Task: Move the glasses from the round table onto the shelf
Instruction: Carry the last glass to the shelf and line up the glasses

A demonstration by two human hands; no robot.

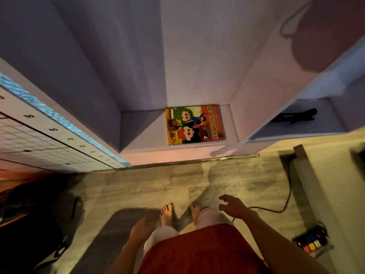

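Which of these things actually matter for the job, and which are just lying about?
For the job: shelf; left hand and right hand, both empty. No round table in view.

Lying about: comic book in the shelf; dark thing in the next compartment, too blurred to name; power strip; black cable; black bag; ruled board.

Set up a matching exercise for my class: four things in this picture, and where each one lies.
Things: 1 comic book; 2 dark object; 3 power strip; 4 black bag.
Places: A floor, far left; B middle compartment of the shelf; C floor, on the right; D right-hand shelf compartment.
Pairs: 1-B; 2-D; 3-C; 4-A.
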